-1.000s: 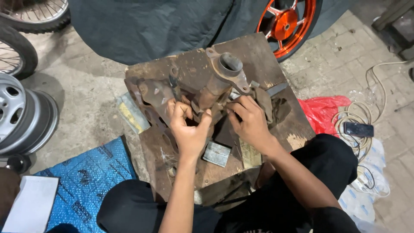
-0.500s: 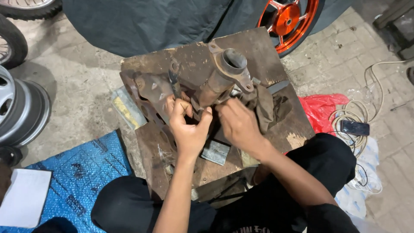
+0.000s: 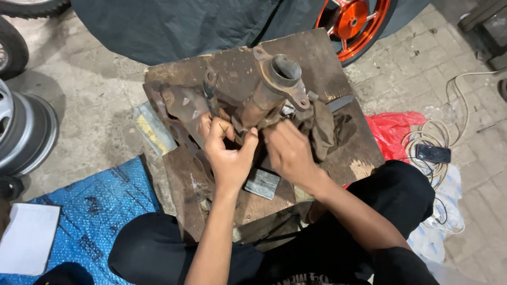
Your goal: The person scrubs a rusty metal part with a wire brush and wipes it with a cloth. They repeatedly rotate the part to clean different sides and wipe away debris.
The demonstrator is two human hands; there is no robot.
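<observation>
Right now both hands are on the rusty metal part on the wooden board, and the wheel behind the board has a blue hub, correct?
Not quite. In the head view the left hand and right hand are indeed on the rusty metal part on the wooden board, but the wheel behind the board has an orange hub, not a blue one.
</observation>
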